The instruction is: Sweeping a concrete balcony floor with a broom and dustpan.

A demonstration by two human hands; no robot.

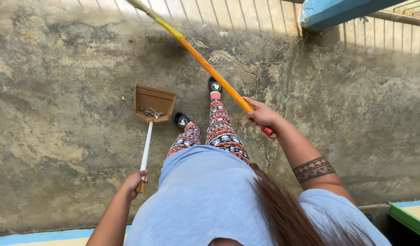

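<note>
My left hand (134,181) grips the end of a long white handle that runs up to a brown dustpan (155,101). The pan rests on the concrete floor to the left of my feet and holds a small pile of dry debris (150,111). My right hand (261,115) is closed around a long orange and yellow broom handle (205,66) near its red end grip. The handle slants up and to the left, and the broom's head lies out of view at the top.
The cracked, stained concrete floor (59,136) fills the view. A blue beam (337,11) and metal bars stand at the top right. A green-edged ledge (408,218) lies at the lower right, and a blue painted strip runs along the bottom left.
</note>
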